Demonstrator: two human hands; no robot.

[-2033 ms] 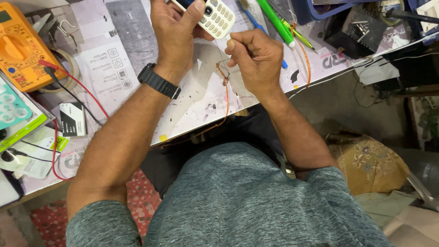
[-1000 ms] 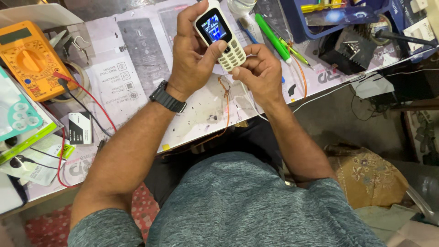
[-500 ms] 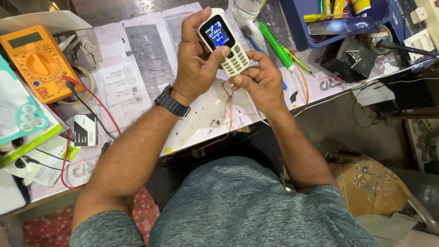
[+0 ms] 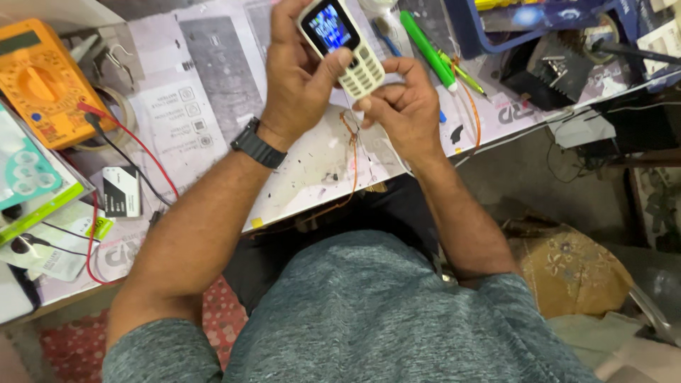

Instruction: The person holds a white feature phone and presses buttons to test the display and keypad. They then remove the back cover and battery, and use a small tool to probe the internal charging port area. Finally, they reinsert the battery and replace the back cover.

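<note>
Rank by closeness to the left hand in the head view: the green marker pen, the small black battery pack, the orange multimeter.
From the left hand:
1. Green marker pen, just to its right, past the phone.
2. Small black battery pack, lower left on the table.
3. Orange multimeter, far left edge.

A cluttered white workbench (image 4: 298, 177) above a patterned floor cushion (image 4: 567, 273).

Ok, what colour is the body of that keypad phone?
Cream-white keypad phone with a lit blue screen, clearest in the head view.
</note>
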